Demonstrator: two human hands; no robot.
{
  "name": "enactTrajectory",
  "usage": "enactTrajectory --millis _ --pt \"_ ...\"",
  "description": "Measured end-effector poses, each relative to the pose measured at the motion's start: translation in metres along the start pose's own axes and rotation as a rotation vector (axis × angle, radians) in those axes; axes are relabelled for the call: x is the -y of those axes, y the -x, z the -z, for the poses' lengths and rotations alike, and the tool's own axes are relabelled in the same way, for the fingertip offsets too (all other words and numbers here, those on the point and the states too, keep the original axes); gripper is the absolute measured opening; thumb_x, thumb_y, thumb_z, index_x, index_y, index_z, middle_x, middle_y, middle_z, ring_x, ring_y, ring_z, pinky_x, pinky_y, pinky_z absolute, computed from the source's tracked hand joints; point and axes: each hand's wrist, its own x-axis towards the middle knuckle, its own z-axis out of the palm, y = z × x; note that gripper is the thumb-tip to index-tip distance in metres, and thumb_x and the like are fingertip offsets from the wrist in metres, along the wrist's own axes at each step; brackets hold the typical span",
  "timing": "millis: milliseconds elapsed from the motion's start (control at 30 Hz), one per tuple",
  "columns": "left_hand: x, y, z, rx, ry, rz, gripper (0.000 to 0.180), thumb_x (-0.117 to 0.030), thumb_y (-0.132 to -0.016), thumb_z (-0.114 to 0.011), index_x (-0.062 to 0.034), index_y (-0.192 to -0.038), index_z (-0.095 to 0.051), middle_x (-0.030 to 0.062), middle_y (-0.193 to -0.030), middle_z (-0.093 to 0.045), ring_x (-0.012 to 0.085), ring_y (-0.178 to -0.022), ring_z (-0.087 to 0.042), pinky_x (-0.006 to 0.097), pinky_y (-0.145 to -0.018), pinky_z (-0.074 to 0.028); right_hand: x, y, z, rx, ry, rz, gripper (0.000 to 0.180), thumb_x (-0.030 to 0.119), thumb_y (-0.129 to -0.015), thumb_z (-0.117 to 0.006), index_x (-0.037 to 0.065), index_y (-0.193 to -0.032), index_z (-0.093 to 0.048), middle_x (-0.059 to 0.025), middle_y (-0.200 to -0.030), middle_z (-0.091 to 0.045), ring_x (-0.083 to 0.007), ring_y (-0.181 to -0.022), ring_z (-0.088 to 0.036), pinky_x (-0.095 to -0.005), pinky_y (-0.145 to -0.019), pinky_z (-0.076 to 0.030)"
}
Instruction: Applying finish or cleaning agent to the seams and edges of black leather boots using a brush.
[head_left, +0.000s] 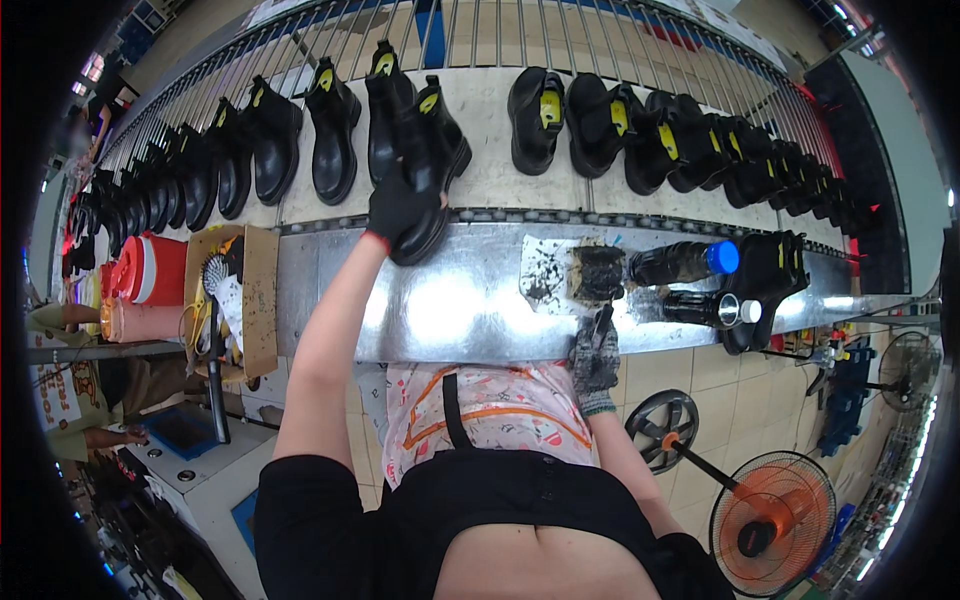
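My left hand (398, 208), in a black glove, is closed around the front of a black ankle boot (432, 135). The boot tilts over the conveyor's near edge, its toe above the metal table (330, 290), beside another upright boot (385, 100). Down at the table's front edge is my right hand (596, 362) in a stained grey glove, fingers drawn together around something small and dark that I cannot make out. Just beyond it lies a black-soaked pad (598, 272) on a smeared white sheet (543, 275). Two dark-filled bottles lie to the right, one with a blue cap (722, 258), one with a white cap (749, 311).
Rows of black boots (277, 145) and low black shoes (600, 125) stand on the conveyor (470, 150). A cardboard box (262, 300) with a brush and a red jug (150, 270) are at left. More black footwear (770, 280) and a standing fan (772, 520) are at right.
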Motion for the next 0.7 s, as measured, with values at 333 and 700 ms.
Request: enactTrajectory --millis 333,700 --pt "0.082 0.178 0.014 -0.408 -0.215 -0.048 0.069 -0.018 -0.063 -0.072 -0.0034 -0.125 -0.045 0.021 -0.121 -0.052 0.0368 -0.107 -0.053 0.041 -0.09 -0.044 0.015 0.002 0.003 0.057 -0.476 -0.078 0.035 0.007 -0.093 -0.051 0.01 -0.127 -0.043 -0.0031 -0.102 -0.058 -0.008 -0.065 -0.053 -0.023 -0.055 -0.049" --pt "-0.033 0.051 -0.131 -0.133 0.307 -0.443 0.058 -0.033 -0.078 -0.065 -0.0022 -0.123 -0.047 0.0192 -0.116 -0.054 0.0365 -0.11 -0.05 0.044 -0.092 -0.04 0.0 -0.005 0.001 -0.051 0.021 0.119 0.023 0.015 -0.091 -0.057 0.007 -0.113 -0.051 -0.0013 -0.075 -0.055 -0.007 -0.054 -0.049 -0.0237 -0.047 -0.043"
